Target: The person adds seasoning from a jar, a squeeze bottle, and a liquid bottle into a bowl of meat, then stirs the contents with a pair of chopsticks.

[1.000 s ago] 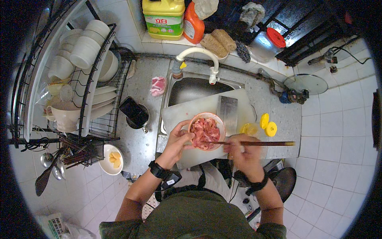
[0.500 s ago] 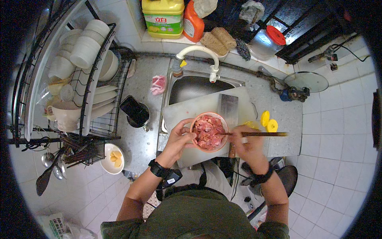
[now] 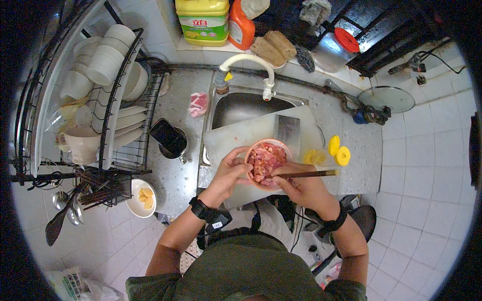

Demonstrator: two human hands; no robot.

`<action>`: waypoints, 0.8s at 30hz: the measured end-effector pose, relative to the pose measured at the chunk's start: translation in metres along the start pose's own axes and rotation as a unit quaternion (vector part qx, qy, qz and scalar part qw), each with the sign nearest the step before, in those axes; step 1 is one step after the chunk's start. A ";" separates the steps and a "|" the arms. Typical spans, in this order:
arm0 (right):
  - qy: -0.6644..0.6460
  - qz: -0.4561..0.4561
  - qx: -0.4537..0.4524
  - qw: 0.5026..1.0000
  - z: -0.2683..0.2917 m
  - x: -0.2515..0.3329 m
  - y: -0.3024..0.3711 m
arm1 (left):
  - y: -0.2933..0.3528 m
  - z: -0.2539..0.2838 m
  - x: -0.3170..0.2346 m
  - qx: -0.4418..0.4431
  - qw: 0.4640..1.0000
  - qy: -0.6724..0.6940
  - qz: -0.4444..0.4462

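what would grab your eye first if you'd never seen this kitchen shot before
The pink bowl of chopped raw meat at the centre, on a white cutting board laid over the sink, steadied by the left hand while the right hand works chopsticks in it. Next, the yellow detergent jug on the back ledge and the dish rack of white bowls on the left.

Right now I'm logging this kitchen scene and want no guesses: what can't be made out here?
Head view, the only one:
- Chopsticks: tips hidden in the meat in the pink bowl.
- Right hand: its fingers cover the bowl's near rim.
- Left hand: its palm side is hidden, so contact with the bowl is unclear.
- Cutting board: near edge hidden by both hands.
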State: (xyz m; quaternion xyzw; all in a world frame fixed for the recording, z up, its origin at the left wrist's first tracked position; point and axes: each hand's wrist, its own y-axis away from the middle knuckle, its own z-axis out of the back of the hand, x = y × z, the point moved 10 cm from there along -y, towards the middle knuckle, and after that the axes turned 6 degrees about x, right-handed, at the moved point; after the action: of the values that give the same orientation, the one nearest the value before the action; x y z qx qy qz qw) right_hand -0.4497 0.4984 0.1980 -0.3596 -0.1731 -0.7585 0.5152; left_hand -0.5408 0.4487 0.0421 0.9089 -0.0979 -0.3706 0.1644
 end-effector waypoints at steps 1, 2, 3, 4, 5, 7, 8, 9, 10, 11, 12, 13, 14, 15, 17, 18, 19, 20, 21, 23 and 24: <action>0.000 0.000 0.001 1.000 0.003 0.002 0.002 | -0.001 0.000 -0.004 -0.002 1.000 0.004 -0.009; -0.020 -0.036 -0.013 0.999 0.011 0.001 0.004 | -0.002 0.001 -0.007 -0.004 1.000 0.009 -0.018; -0.039 -0.071 -0.027 0.996 0.018 -0.003 0.007 | -0.002 0.007 -0.005 -0.013 1.000 0.001 -0.013; -0.038 -0.071 -0.027 0.996 0.022 -0.002 0.010 | -0.002 0.007 -0.007 -0.013 1.000 0.002 -0.013; -0.014 -0.064 -0.024 0.998 0.025 0.001 0.012 | -0.002 0.006 -0.009 -0.016 1.000 -0.006 -0.009; 0.010 -0.056 -0.023 0.998 0.022 -0.001 0.012 | -0.001 0.007 -0.009 -0.018 1.000 -0.015 -0.005; 0.038 -0.030 -0.035 0.998 0.016 -0.003 0.011 | -0.003 0.003 -0.008 -0.003 1.000 -0.021 -0.004; 0.066 -0.004 -0.047 0.997 0.014 0.000 0.010 | -0.004 0.000 -0.007 0.013 1.000 -0.028 -0.003; 0.065 -0.002 -0.047 0.997 0.013 -0.001 0.008 | -0.003 0.000 -0.008 0.011 1.000 -0.029 -0.004; 0.051 -0.007 -0.080 0.995 0.019 -0.002 0.007 | -0.002 0.001 -0.009 0.009 1.000 -0.028 -0.004; 0.036 -0.013 -0.114 0.993 0.025 -0.004 0.007 | -0.001 0.001 -0.010 0.007 1.000 -0.028 -0.004; 0.036 -0.012 -0.114 0.993 0.026 -0.003 0.003 | -0.001 0.001 -0.011 0.006 1.000 -0.028 -0.004; 0.042 -0.010 -0.130 0.991 0.031 -0.001 0.000 | 0.000 -0.001 -0.012 0.015 1.000 -0.027 -0.003; 0.048 -0.008 -0.147 0.988 0.034 0.001 -0.001 | 0.000 -0.003 -0.012 0.024 0.999 -0.025 -0.001; 0.036 -0.020 -0.120 0.992 0.024 0.001 0.001 | 0.001 -0.003 -0.014 0.020 0.999 -0.028 -0.009; 0.023 -0.033 -0.094 0.995 0.015 0.000 0.003 | 0.002 -0.002 -0.015 0.017 0.999 -0.030 -0.017; 0.011 -0.042 -0.067 0.997 0.008 -0.002 0.004 | 0.003 -0.001 -0.015 0.016 0.999 -0.031 -0.021; 0.012 -0.038 -0.067 0.997 0.008 -0.002 0.008 | 0.005 0.007 -0.014 -0.014 0.999 -0.025 -0.020; -0.004 -0.061 -0.087 0.994 0.015 -0.008 0.016 | 0.007 0.014 -0.013 -0.044 0.999 -0.018 -0.019; -0.038 -0.078 -0.128 0.988 0.029 -0.005 0.017 | 0.006 0.014 -0.013 -0.042 0.999 -0.015 -0.021; -0.034 -0.075 -0.128 0.988 0.022 -0.004 0.011 | 0.006 0.013 -0.012 -0.042 0.999 -0.013 -0.019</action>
State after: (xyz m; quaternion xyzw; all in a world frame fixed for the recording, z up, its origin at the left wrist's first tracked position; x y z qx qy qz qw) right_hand -0.4309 0.5112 0.2089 -0.4345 -0.1188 -0.7980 0.4004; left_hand -0.5587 0.4441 0.0433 0.8982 -0.0670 -0.3889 0.1936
